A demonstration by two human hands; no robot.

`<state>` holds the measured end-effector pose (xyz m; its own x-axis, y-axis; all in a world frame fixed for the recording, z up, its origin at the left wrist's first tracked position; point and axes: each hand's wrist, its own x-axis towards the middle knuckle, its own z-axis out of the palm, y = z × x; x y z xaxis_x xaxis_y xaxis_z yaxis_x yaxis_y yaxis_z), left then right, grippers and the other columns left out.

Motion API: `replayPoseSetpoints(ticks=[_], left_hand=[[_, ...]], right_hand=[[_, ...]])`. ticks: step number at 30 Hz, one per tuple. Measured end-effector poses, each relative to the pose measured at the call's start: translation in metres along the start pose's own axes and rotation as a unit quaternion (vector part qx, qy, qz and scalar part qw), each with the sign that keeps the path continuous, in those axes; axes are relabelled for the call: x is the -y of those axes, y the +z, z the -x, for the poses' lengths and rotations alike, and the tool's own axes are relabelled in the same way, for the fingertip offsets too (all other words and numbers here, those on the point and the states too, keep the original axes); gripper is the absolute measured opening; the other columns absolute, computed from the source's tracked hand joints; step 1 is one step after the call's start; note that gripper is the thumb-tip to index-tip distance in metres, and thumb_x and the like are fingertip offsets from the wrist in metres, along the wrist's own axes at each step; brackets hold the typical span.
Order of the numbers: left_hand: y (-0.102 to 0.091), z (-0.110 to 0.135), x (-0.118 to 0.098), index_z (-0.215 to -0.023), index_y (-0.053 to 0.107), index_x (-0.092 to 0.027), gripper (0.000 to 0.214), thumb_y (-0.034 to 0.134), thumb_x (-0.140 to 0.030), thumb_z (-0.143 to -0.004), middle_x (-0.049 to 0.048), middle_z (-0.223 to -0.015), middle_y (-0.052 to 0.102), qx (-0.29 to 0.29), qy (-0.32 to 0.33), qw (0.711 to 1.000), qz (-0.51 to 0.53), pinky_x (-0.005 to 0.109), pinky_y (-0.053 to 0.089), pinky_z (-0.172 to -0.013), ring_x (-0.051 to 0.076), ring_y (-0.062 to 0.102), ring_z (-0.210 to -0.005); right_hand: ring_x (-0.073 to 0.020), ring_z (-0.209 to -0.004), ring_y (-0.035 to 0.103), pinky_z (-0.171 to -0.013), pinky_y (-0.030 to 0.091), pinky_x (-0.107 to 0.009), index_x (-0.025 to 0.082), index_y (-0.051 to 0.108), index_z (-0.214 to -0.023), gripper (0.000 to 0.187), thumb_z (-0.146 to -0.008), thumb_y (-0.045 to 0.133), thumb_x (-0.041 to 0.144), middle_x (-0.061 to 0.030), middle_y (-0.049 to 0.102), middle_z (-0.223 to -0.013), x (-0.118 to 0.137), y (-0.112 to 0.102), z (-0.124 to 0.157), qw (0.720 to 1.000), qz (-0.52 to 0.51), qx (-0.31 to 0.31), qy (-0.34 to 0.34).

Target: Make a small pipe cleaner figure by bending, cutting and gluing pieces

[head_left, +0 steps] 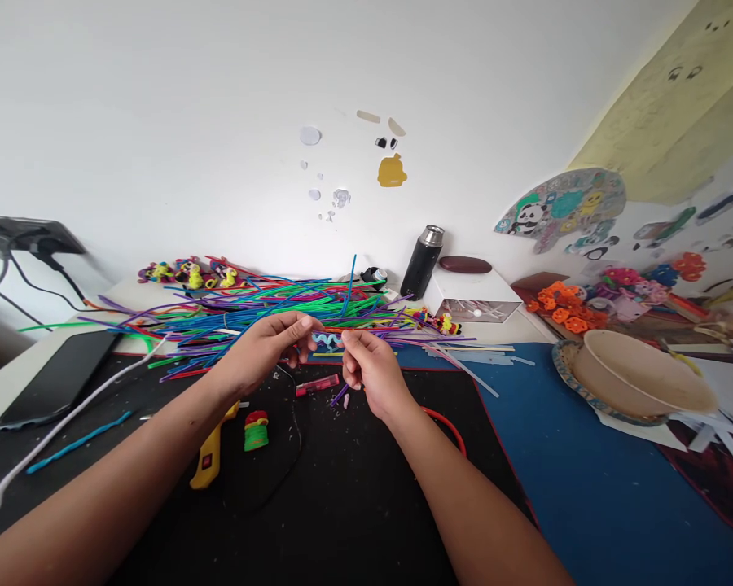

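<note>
Between my two hands runs a short light-blue pipe cleaner, bent into a wavy zigzag. My left hand pinches near its left end, with the thumb over the fingers. At the other end, my right hand closes thumb and fingertips on it. Just below lie a red lighter and a small purple piece. A yellow glue gun lies under my left forearm, beside a small green, red and yellow pipe-cleaner figure.
A heap of coloured pipe cleaners spreads behind my hands. Farther back stand a black thermos and a white box. A phone lies left on the black mat. To the right sits a beige bowl.
</note>
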<state>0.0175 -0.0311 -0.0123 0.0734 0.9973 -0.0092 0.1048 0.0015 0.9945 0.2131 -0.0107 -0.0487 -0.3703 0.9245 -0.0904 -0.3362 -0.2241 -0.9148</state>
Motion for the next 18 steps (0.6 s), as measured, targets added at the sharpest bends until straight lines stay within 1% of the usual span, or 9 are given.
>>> replayPoseSetpoints(ticks=[5,8,11,18], left_hand=[[-0.0003,0.0021,-0.0018,-0.097,0.074,-0.02,0.05,0.075,-0.068,-0.084,0.0043,-0.081,0.069,0.04,0.002,0.999,-0.026,0.027,0.05,-0.058,0.018,0.062,-0.067],[0.0019,0.0034,-0.0035,-0.096,0.073,-0.02,0.052,0.075,-0.07,-0.082,0.0027,-0.077,0.067,0.058,-0.003,0.996,-0.06,0.027,0.049,-0.058,0.017,0.06,-0.065],[0.005,0.004,-0.0034,-0.092,0.072,-0.021,0.051,0.076,-0.07,-0.08,0.0016,-0.073,0.067,0.057,-0.01,0.996,-0.071,0.027,0.048,-0.058,0.017,0.06,-0.063],[0.007,0.0017,0.0024,-0.088,0.07,-0.02,0.047,0.078,-0.065,-0.08,-0.0007,-0.072,0.066,0.04,-0.014,0.998,-0.05,0.026,0.047,-0.058,0.015,0.058,-0.062]], right_hand=[[-0.0082,-0.037,0.044,-0.037,0.023,-0.022,0.021,0.06,-0.079,0.042,-0.083,0.079,0.058,0.0084,0.05,-0.052,-0.0012,0.0004,0.0,1.0,0.016,0.004,-0.01],[-0.0084,-0.038,0.045,-0.037,0.025,-0.022,0.021,0.058,-0.078,0.042,-0.083,0.078,0.059,0.008,0.051,-0.052,-0.0015,0.0012,0.0008,0.999,0.036,0.005,-0.017],[-0.0085,-0.038,0.045,-0.037,0.026,-0.022,0.022,0.058,-0.079,0.043,-0.083,0.077,0.059,0.0083,0.051,-0.052,-0.0017,0.0024,0.0018,0.999,0.047,0.012,-0.02],[-0.0085,-0.037,0.045,-0.036,0.027,-0.021,0.022,0.059,-0.082,0.04,-0.084,0.077,0.058,0.0083,0.052,-0.052,-0.0021,0.0035,0.0019,0.998,0.047,0.013,-0.027]])
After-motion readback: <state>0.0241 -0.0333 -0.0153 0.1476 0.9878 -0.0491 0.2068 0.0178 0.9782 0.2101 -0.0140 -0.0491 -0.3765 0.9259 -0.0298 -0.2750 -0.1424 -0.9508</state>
